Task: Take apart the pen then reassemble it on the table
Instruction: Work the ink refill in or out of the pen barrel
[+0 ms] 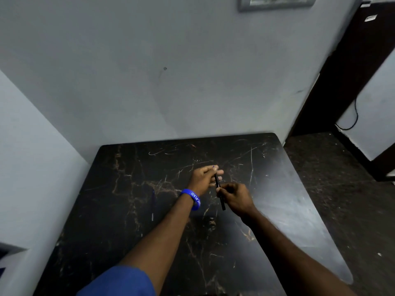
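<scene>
Both hands hold a thin black pen point(222, 201) above the middle of the dark marble table point(132, 231). My right hand point(235, 197) grips the pen's lower part, which sticks out toward me. My left hand point(205, 178), with a blue wristband, pinches the pen's far end with its fingertips. A thin refill-like piece point(152, 205) lies on the table left of my left wrist; it is dim and hard to make out.
The table stands in a corner, with grey walls point(149, 82) behind it and to the left. Dark floor point(333, 189) and a dark doorway lie to the right. A cable hangs on the far right wall.
</scene>
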